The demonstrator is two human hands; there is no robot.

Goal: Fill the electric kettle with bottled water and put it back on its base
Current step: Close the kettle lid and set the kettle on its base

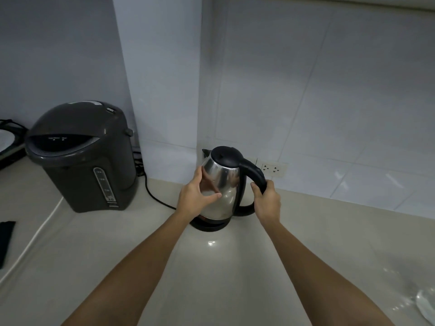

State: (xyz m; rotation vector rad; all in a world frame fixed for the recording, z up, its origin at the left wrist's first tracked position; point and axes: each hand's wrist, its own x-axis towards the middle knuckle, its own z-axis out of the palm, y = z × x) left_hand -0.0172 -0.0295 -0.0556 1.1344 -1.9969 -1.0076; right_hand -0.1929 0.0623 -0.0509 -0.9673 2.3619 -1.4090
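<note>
- Gripping kettle [221, 184] handle [255, 171] with right hand [266, 198], curled tight; bracing steel side with left hand [194, 197], fingers [200, 172] spread.
- Keep upright, square over base [209, 226].

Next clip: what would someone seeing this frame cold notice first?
The shiny steel kettle stands out at centre, over its black base near the wall corner. The right hand grips its black handle, and the left hand is laid against its steel side. After that comes the big dark grey hot-water dispenser, standing on the counter to the left.
</note>
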